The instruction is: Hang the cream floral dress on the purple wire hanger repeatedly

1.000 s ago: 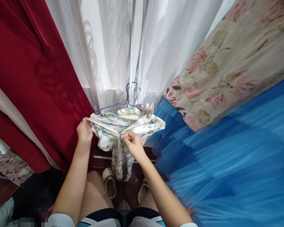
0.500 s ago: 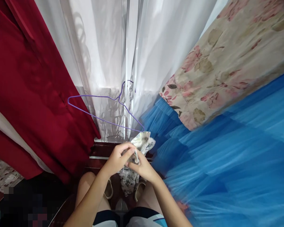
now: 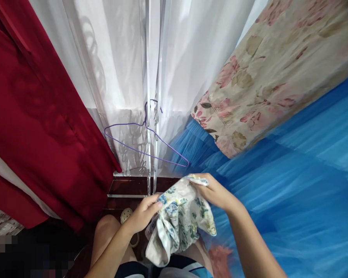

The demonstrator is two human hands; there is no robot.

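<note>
While I'm watching from my end, the left hand (image 3: 146, 211) pinches one edge of the floral garment (image 3: 184, 218) and the right hand (image 3: 214, 190) clutches the opposite upper edge, so yeah, both gripping. It droops over the shorts (image 3: 130, 269), near a purple hanger (image 3: 145, 123) dangling by some white drapes (image 3: 118, 58).

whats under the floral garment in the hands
Beneath the floral garment, held by the left hand and right hand, parts of the shorts and a bare thigh show past its lower edge. Whatever lies directly under its middle is covered.
</note>
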